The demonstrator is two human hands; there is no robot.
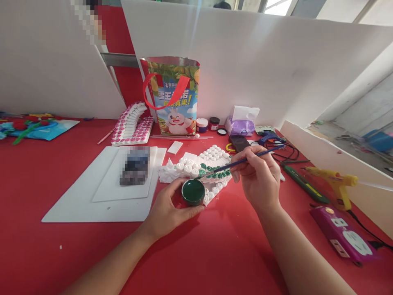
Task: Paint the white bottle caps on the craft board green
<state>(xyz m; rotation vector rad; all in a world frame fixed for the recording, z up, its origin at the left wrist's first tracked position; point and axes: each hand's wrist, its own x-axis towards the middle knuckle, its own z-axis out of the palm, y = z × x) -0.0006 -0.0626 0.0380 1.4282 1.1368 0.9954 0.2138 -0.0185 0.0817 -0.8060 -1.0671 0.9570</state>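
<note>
My left hand [172,211] is wrapped round a small open jar of dark green paint [193,192], tilted so its inside shows. My right hand [259,174] pinches a thin blue paintbrush [230,164], whose tip is at the jar's upper rim. Behind the jar lies a piece covered in rows of small rosettes [215,153]; most are white, and some in the middle rows are green. Crumpled white tissue [168,173] lies at its left end. My left hand partly hides the jar's side.
A colourful bag [176,102] stands behind, beside a pink-and-white rosette piece [132,127]. White boards [73,192] lie left. Paint jars [214,123] and purple wipes [242,125] stand at the back. A yellow glue gun [334,180] and purple power strip [344,235] are right.
</note>
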